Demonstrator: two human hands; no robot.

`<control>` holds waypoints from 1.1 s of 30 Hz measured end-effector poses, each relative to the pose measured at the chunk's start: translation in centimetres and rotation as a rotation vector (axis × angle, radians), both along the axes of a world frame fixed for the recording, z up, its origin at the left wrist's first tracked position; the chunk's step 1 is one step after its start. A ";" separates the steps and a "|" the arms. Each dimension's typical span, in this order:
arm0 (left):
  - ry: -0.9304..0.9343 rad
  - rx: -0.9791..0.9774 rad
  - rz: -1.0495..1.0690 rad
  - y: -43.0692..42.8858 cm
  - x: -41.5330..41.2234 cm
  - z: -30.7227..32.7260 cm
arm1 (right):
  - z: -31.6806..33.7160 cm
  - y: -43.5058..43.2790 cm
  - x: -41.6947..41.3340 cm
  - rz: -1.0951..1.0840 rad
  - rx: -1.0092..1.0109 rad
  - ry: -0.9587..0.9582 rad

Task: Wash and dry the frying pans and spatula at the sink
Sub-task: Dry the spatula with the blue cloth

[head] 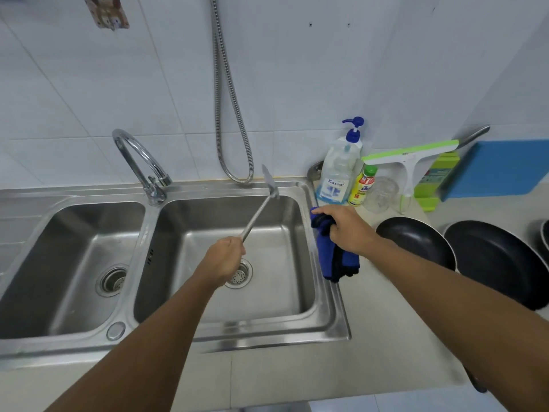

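Slim steel spatula [258, 214] held over the right basin

Left hand [227, 257] curls round its handle, blade up near the stainless sink's [267, 334] back edge; right hand [346, 230] clutches a blue cloth [335, 260] at its right edge, black frying pan [416, 239] and bigger black pan [499, 260] just beyond.

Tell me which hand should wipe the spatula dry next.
Right. The right hand grips the cloth close to the spatula blade, while the left hand is occupied gripping its handle over the sink.
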State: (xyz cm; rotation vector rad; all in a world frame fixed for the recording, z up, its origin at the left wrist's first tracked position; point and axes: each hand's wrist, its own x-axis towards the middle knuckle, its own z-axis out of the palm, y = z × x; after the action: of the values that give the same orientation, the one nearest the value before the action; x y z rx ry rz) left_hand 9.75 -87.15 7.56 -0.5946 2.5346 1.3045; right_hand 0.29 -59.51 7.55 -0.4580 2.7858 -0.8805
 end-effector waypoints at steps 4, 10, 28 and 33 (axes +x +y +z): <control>-0.073 -0.029 -0.076 2.2 0.0 -1.2 | -0.3 2.3 0.8 -0.163 0.314 -0.182; -0.098 -0.057 -0.106 5.1 0.2 -2.6 | -4.4 2.5 4.7 -0.182 0.394 -0.409; 0.024 0.172 -0.093 9.8 2.0 -1.1 | -1.3 -0.6 2.0 -0.563 -0.587 -0.422; 0.102 0.195 -0.221 11.7 2.4 0.3 | 2.3 -0.5 1.5 -0.600 -0.934 -0.519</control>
State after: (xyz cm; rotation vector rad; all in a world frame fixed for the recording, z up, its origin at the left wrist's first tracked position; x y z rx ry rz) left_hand 12.11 -75.46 7.86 -0.2070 2.4267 1.5084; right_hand 1.81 -59.98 9.83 0.4871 1.8896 -2.0570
